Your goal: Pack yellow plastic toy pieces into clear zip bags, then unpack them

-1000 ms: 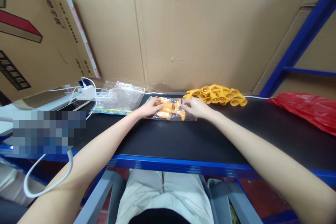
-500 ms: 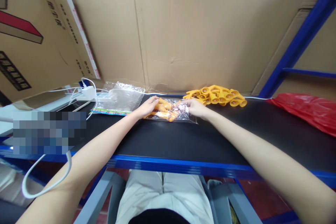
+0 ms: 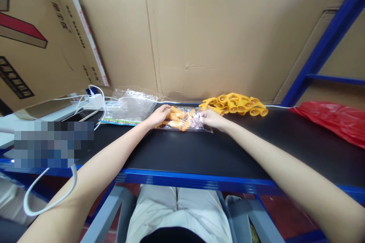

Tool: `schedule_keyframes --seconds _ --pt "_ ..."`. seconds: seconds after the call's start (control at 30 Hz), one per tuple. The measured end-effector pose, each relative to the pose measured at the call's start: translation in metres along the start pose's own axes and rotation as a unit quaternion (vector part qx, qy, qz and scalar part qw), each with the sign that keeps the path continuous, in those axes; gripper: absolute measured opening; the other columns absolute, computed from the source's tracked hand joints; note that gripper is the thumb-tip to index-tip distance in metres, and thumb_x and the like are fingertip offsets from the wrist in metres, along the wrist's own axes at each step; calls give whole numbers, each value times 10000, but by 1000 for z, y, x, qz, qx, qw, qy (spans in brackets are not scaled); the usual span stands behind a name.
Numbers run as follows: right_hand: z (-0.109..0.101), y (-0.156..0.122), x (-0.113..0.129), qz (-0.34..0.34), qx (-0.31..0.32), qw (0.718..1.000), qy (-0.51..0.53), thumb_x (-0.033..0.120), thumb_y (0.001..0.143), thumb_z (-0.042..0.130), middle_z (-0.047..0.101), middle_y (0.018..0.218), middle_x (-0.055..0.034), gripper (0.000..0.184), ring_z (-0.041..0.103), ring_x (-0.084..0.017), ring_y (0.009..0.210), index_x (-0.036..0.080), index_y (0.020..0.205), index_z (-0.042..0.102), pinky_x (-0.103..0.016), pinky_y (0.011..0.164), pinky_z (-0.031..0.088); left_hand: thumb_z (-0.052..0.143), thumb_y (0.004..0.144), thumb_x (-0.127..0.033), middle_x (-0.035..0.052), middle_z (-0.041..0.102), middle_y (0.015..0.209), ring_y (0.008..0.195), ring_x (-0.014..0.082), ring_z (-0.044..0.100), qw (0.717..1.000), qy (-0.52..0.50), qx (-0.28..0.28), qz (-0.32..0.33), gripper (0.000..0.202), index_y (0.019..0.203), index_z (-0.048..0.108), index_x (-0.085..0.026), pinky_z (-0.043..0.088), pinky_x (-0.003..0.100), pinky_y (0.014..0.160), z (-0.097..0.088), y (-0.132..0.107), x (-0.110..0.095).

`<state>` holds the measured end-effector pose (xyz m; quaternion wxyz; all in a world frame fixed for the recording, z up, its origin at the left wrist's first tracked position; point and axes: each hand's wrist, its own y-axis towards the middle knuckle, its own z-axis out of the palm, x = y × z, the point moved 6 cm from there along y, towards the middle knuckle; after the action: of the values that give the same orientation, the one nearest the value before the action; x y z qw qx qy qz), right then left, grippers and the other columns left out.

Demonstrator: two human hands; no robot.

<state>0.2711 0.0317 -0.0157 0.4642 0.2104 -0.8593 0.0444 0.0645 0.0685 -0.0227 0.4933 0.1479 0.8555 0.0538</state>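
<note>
A clear plastic bag [image 3: 182,119] with orange plastic pieces inside lies on the black table top [image 3: 199,148], near its far edge. My left hand [image 3: 160,115] pinches the bag's left end, fingers curled on it. My right hand [image 3: 212,118] grips the bag's right end, fingers closed on the plastic. Just behind my right hand sits a heap of loose orange plastic pieces [image 3: 236,103].
A stack of empty clear bags [image 3: 129,105] with a coloured edge lies at the left. A white charger and cables [image 3: 92,100] sit further left. A red plastic bag [image 3: 333,119] lies at the right. Cardboard sheets [image 3: 216,34] wall the back; blue shelf posts [image 3: 327,38] stand right.
The bag has shifted slightly away from me and its contents have bunched together. Both hands stay on its ends, the right hand's fingers now closed on the plastic.
</note>
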Motion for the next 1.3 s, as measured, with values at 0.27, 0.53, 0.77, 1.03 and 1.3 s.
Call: schedule_keyframes --seconds 0.27,0.53,0.77,1.03,1.3 --pt "1 -2 -3 42 40 993 106 225 655 635 690 863 -84 265 611 -124 692 127 889 713 -258 690 483 402 836 -260 101 598 1081 972 202 560 999 -24 -6 -24 286 1052 544 -138 434 338 862 -4 -2 0" --pt "6 -3 5 12 26 1000 -9 252 720 598 695 824 -65 222 615 -166 754 132 875 701 -298 728 482 414 832 -244 94 607 1070 946 183 569 999 -39 4 -32 289 1070 541 -142 441 313 842 -3 0 3" --pt "2 -2 13 -66 -2 984 -164 232 753 600 690 939 -67 296 618 -211 864 144 1030 662 -329 788 478 399 841 -233 104 592 1142 1038 203 545 998 61 9 14 313 1098 554 -143 392 343 942 -3 2 6" --pt "-16 3 11 -93 -82 966 -227 155 784 477 702 839 -63 247 634 -194 786 140 881 703 -313 764 487 455 813 -241 80 621 1102 1081 240 539 981 183 -1 65 252 989 629 -188 352 339 990 -8 7 6" --pt "-62 11 -19 -75 -239 905 -344 147 805 443 612 1184 -96 346 537 -226 1130 142 1064 672 -380 995 392 348 847 -135 144 605 1142 1062 247 560 956 290 -25 31 327 1087 569 -122 408 367 923 -28 17 25"
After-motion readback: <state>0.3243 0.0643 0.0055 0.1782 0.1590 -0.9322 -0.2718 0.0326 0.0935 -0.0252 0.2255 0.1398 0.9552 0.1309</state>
